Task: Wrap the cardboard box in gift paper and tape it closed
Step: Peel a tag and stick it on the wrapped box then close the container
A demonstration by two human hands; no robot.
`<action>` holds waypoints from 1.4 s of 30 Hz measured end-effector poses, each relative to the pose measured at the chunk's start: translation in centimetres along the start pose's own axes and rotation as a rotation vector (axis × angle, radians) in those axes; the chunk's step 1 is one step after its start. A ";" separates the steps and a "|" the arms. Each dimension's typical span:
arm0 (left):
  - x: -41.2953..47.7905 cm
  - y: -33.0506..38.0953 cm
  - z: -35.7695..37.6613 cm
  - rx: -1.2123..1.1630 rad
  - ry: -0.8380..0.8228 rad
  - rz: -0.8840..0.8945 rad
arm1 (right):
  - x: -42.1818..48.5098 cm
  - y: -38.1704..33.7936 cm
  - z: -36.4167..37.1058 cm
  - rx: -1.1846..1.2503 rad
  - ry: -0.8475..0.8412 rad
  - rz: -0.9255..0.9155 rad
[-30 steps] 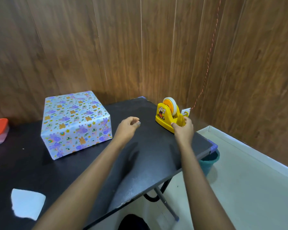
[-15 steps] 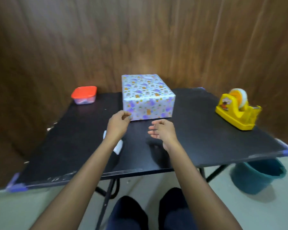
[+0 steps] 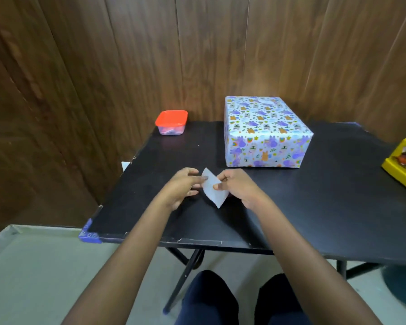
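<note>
The box [image 3: 265, 132], fully covered in pale paper with purple and orange animal prints, stands on the black table [image 3: 314, 207] toward the back. In front of it, a small white scrap of paper [image 3: 213, 190] is lifted just above the tabletop. My left hand [image 3: 182, 187] pinches its left corner and my right hand [image 3: 238, 186] pinches its right edge. The yellow tape dispenser [image 3: 402, 163] sits at the table's far right, half cut off by the frame.
A small clear tub with a red lid [image 3: 171, 122] sits at the table's back left corner. Wood-panelled walls close in behind and to the left. A teal bucket [image 3: 401, 285] stands on the floor under the table's right side. My knees are below the front edge.
My view swung left from the tape dispenser. My right hand left the dispenser, and both hands came together and picked up the white scrap, which earlier lay flat near the front.
</note>
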State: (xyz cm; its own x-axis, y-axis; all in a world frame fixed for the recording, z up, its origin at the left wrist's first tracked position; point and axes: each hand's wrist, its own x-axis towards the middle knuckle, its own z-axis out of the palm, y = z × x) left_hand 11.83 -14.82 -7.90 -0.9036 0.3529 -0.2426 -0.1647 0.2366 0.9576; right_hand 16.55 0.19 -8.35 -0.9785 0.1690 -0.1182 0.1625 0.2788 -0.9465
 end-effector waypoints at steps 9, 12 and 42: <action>3.8 4.7 5.0 -0.089 -0.046 -0.039 | 2.7 0.6 -5.9 0.364 0.064 0.104; 5.2 5.8 5.9 -0.065 -0.001 0.014 | 3.5 0.8 -7.5 0.400 0.075 0.120; 5.7 20.3 25.9 -0.097 -0.567 -0.062 | -5.6 -6.4 -30.2 0.455 0.591 0.335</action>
State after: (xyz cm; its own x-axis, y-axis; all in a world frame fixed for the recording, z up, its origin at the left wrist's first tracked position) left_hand 13.60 15.49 6.15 -0.5422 0.7775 -0.3186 -0.2706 0.1974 0.9422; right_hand 24.86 26.05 7.44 -0.6382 0.6811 -0.3588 0.2425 -0.2645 -0.9334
